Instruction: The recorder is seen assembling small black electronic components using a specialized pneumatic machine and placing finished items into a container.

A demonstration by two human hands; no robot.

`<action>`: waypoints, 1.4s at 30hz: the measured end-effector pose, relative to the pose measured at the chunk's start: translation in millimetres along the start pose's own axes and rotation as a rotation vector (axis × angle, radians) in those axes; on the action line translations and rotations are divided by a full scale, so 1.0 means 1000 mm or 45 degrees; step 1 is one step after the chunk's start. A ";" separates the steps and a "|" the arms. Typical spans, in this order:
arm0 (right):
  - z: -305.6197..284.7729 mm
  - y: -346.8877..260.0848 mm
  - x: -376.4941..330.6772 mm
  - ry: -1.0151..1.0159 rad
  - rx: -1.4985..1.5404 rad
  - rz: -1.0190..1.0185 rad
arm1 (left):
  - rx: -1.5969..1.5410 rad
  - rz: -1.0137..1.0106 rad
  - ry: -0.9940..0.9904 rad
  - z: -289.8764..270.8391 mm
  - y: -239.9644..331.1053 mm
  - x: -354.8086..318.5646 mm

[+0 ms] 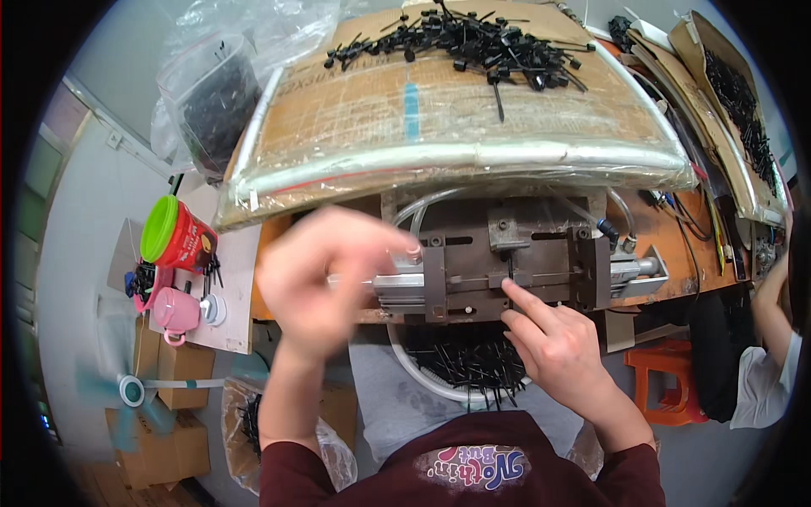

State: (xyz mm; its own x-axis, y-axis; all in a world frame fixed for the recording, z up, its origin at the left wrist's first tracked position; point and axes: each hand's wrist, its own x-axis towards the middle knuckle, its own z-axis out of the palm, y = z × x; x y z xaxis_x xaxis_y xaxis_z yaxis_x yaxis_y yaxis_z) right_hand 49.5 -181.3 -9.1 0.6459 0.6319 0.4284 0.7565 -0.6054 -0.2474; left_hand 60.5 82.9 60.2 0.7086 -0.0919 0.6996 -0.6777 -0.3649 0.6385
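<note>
We see our right hand [553,338] with its index finger stretched out and the other fingers loosely curled, the fingertip touching a thin black pin [511,275] that stands upright in the slot of the metal fixture [498,262] at the front edge of the desk [667,245]. Our left hand [325,279] is blurred in front of the fixture's left end, fingers bent; we cannot tell whether it grips anything. Just below the fixture, over our lap, a white basin [422,372] holds a heap of black pins. Behind the fixture a cardboard sheet [456,110] wrapped in clear film carries a pile of black parts [473,38]. To the left stand a red can with a green lid [177,237] and a pink cup [176,311].
</note>
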 end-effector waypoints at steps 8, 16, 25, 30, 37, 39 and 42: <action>-0.053 0.039 0.051 0.013 0.277 -0.313 | 0.200 -0.320 0.396 -0.061 -0.110 0.129; -0.068 0.343 0.206 0.596 -0.012 0.658 | 1.022 -0.364 -0.040 -0.066 -0.251 0.211; -0.008 0.338 0.319 0.043 0.853 0.547 | 0.513 -0.727 -0.123 -0.061 -0.319 0.244; -0.004 0.310 0.321 -0.153 0.819 0.251 | 0.280 -0.767 -0.321 -0.017 -0.280 0.246; -0.008 0.261 0.318 -0.315 0.903 0.158 | 0.151 -0.751 -0.236 -0.009 -0.233 0.227; -0.011 0.242 0.311 -0.347 0.996 0.187 | -0.019 -0.872 -0.245 -0.011 -0.220 0.216; -0.007 0.241 0.304 -0.268 1.049 0.083 | -0.189 -0.927 -0.309 -0.012 -0.201 0.202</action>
State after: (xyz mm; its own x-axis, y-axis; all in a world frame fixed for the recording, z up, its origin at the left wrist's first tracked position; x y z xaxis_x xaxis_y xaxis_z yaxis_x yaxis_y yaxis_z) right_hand 427.0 -138.2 67.4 0.6348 0.7341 0.2408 0.4977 -0.1502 -0.8542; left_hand 337.6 149.3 77.3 0.9965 -0.0831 0.0097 -0.0331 -0.2847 0.9580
